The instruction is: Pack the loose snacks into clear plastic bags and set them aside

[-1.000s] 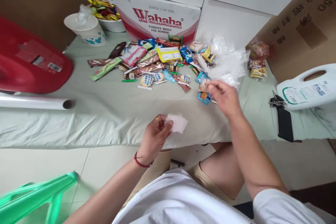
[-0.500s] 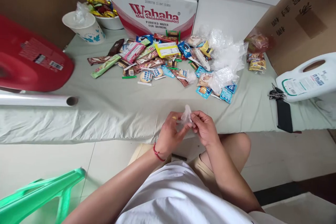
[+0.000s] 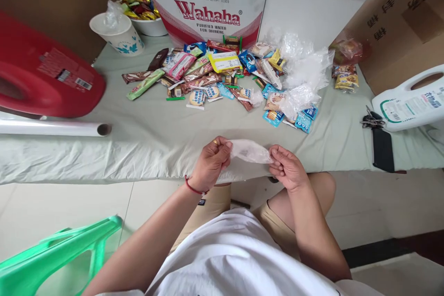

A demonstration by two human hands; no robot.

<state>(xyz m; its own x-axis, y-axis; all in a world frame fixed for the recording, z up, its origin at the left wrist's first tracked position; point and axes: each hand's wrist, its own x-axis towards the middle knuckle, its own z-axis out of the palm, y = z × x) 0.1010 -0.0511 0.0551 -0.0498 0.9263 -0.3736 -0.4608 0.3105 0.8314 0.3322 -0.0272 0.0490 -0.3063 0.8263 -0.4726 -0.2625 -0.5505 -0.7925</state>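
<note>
A small clear plastic bag [image 3: 250, 151] is stretched sideways between my two hands, just above the front edge of the cloth-covered table. My left hand [image 3: 212, 161], with a ring and a red bracelet, pinches its left end. At the other end, the fingers of my right hand [image 3: 287, 166] are closed on the plastic. Beyond the hands lies a spread of wrapped snacks [image 3: 197, 74]. A heap of crumpled clear plastic bags [image 3: 305, 69] rests at the right side of these snacks.
On the left are a red jug [image 3: 52, 69], a plastic-wrap roll [image 3: 52, 128], a paper cup [image 3: 120, 37] and a bowl of sweets [image 3: 147, 25]. A Wahaha box [image 3: 208, 14] stands behind. Rightward are a white detergent bottle [image 3: 409, 101] and a black phone-like object [image 3: 383, 150]. A green stool [image 3: 58, 254] stands below.
My hands have moved apart, left hand leftward and right hand rightward. The bunched plastic bag is now drawn out lengthwise between them. The whole view has shifted slightly.
</note>
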